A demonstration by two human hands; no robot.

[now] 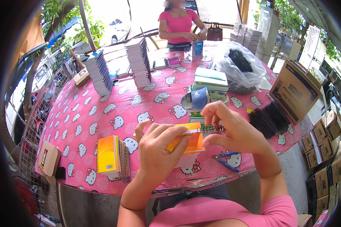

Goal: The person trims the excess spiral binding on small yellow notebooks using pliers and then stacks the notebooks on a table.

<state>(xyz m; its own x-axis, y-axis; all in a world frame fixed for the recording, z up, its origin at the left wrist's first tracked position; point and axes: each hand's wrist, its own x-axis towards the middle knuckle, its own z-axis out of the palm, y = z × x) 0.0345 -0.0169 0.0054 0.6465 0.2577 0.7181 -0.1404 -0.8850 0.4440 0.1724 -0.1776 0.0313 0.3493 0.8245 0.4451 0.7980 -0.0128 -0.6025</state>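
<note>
My left hand is closed on an orange notebook, thumb and fingers pinching its bound edge. A black spiral coil sticks out from the right end of that edge. Around the coil's free end is my right hand, its thumb and curled fingers apart; whether it touches the coil I cannot tell. Blue-handled pliers lie on the table just below the right hand. To the left of my left hand stands a stack of yellow spiral notebooks.
Black coils lie beside a cardboard box at right. A blue slipper rests near stacked notebooks; behind is a plastic bag. Tall notebook stacks stand at the back left. Across the pink table, another person handles a blue item.
</note>
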